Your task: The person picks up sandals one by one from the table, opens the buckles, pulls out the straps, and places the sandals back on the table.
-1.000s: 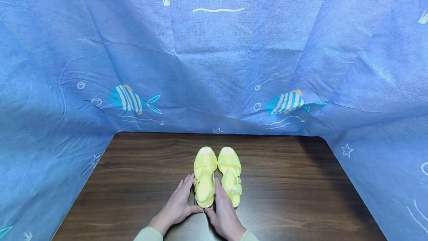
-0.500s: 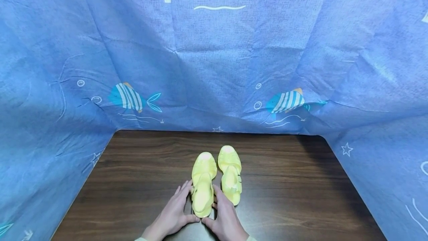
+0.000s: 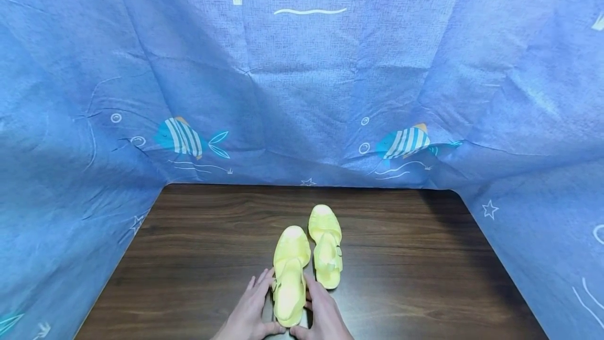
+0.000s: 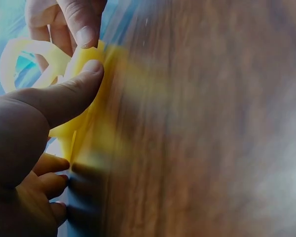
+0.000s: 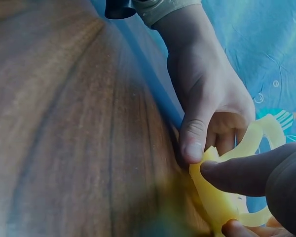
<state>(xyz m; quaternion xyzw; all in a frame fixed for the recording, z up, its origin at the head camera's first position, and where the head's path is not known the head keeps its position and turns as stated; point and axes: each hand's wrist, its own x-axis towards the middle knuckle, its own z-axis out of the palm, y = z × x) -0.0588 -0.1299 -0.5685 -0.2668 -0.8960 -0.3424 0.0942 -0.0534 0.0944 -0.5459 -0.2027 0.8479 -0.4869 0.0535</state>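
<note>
Two yellow jelly sandals lie toes-away on a dark wooden table (image 3: 189,256). The left sandal (image 3: 289,277) sits nearer to me, and both hands grip its heel end. My left hand (image 3: 249,312) holds its left side, thumb (image 4: 71,94) pressed on the heel. My right hand (image 3: 325,315) holds its right side, thumb (image 5: 237,173) on the heel rim (image 5: 214,195). The right sandal (image 3: 326,245) lies farther back, just right of the held one, untouched.
A blue cloth with fish prints (image 3: 302,83) walls the table at the back and both sides. Bare wood spreads left and right of the sandals. The table's near edge is out of view.
Both hands have drawn the left sandal toward me, so it now sits behind its pair instead of level with it. The right sandal stayed where it was.
</note>
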